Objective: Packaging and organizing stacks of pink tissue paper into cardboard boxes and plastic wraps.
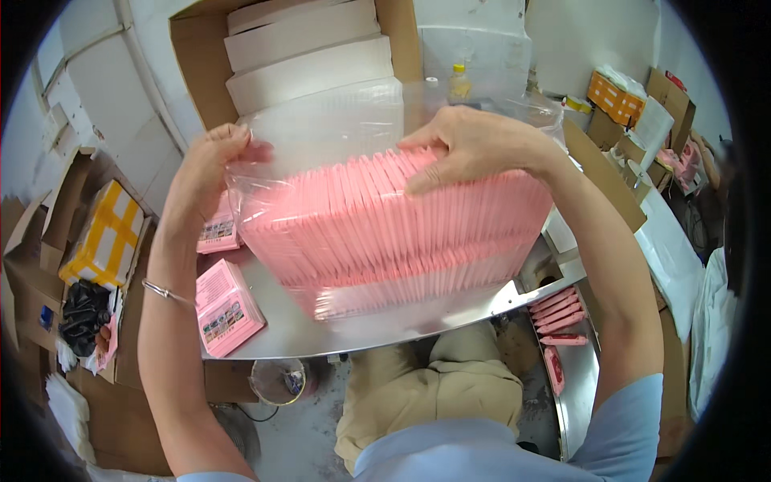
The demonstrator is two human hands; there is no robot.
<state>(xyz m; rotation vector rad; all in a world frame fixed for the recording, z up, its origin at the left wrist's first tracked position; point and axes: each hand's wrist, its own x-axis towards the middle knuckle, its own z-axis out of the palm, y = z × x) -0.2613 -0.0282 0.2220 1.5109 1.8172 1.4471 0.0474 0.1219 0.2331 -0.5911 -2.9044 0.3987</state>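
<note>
A large clear plastic bag [325, 128] stands on the metal table, packed with pink flat packets [393, 221] in two upright tiers. My left hand [210, 165] is closed on the bag's rim at its upper left corner. Reaching over from the right, my right hand [486, 145] rests on the top row of packets. Its thumb and forefinger are spread apart over them; the other fingers are hidden. A stack of pink printed cards [229, 313] lies left of the bag, with another pink stack [218, 229] behind it, partly covered by my left forearm.
The metal table [377, 333] has its edge near my lap. A carton [197, 60] holding white boxes stands behind the bag. At right, a metal chute [577, 369] carries several small pink packets. Taped boxes [103, 233] stand at left; a bucket [277, 381] sits below the table.
</note>
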